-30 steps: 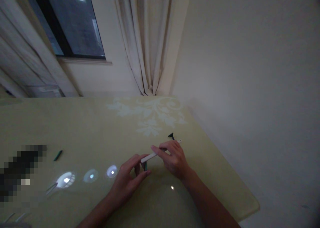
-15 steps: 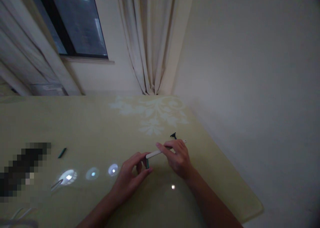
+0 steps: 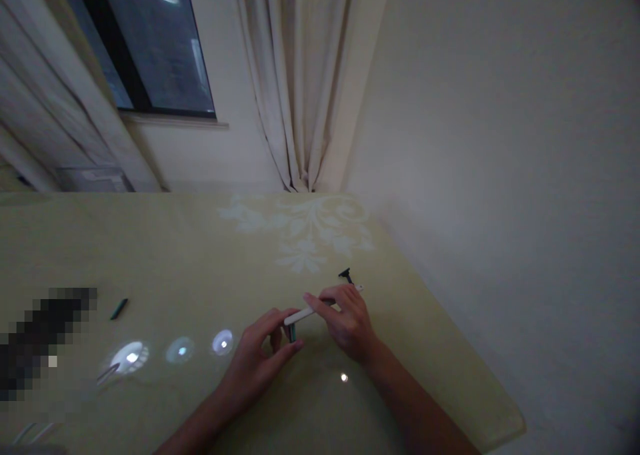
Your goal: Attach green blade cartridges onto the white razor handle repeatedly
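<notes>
Between the thumb and fingers of my left hand (image 3: 263, 340) is a small green-and-dark piece (image 3: 293, 333), held upright; it looks like a razor cartridge. My right hand (image 3: 346, 322) is closed on a slim white stick (image 3: 301, 314). The stick's left end meets the top of the piece at my left fingertips; whether they are joined I cannot tell. Its other end pokes out past my right knuckles. Just behind that hand lies a black T-shaped razor (image 3: 345, 274), partly hidden by the fingers.
A similar green-and-dark piece (image 3: 119, 309) lies on the pale, glossy table (image 3: 200, 255) to the left. Further left is a dark, pixelated shape (image 3: 35, 342), with thin pale cables (image 3: 37, 432) near the lower-left corner. Curtains (image 3: 300, 82) and a wall bound the table.
Both hands have shifted slightly left and down in view, keeping their holds on the white stick and small piece. The camera view has moved a little too.
</notes>
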`<state>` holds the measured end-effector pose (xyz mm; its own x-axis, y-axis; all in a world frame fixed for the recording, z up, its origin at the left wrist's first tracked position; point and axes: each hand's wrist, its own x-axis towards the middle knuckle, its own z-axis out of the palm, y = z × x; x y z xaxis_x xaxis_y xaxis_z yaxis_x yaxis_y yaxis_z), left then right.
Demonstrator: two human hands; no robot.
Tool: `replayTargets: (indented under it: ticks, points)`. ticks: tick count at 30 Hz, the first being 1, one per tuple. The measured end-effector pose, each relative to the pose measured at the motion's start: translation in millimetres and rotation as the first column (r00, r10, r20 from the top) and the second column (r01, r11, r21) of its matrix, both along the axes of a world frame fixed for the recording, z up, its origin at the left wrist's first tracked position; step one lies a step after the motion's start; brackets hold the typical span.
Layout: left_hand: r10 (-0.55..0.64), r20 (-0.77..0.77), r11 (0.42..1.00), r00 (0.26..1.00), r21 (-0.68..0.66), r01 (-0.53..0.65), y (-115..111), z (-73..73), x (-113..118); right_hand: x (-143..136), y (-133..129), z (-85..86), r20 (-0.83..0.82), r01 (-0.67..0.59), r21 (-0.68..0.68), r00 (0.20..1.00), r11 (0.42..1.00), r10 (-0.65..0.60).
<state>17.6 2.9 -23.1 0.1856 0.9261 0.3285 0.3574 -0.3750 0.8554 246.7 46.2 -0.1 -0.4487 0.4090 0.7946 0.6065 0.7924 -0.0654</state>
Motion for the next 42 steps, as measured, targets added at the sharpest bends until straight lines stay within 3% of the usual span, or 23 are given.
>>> replayTargets:
  ticks: [4,10,16,21,27,33,38,42]
  points:
    - [-0.013,0.028,1.000,1.000,-0.003,0.013,0,-1.7,1,-5,-3,-2.4,0.040,-0.065,-0.020,0.997,0.998,0.066]
    - [0.018,0.020,0.999,1.000,0.037,-0.019,0,-3.2,-1,4,1,0.1,-0.011,0.051,-0.003,0.999,0.999,-0.051]
    - [0.004,0.049,0.999,0.999,0.043,-0.006,0,-5.2,-2,-10,-7,-4.4,0.014,-0.074,-0.039,0.997,0.996,0.075]
    - [0.006,0.028,1.000,1.000,0.018,-0.007,-1,3.4,-2,-3,-3,-1.2,-0.061,0.021,-0.014,0.998,1.000,-0.022]
    - [-0.003,0.079,1.000,0.997,-0.026,0.005,2,-2.6,-2,-10,-9,-3.5,0.015,-0.102,-0.045,0.995,0.994,0.103]
    - [0.033,0.065,0.999,0.997,-0.035,-0.030,2,1.2,-8,-4,-4,-4.8,-0.075,0.022,-0.032,0.997,0.999,-0.025]
    - [0.067,0.089,0.998,0.994,-0.008,-0.067,6,-1.4,-11,-10,-2,-8.5,-0.045,-0.004,-0.039,0.999,0.999,0.002]
    - [0.088,0.088,0.996,0.992,0.022,-0.090,11,-1.6,-7,-10,1,-9.3,-0.088,0.058,-0.029,0.994,0.998,-0.060]
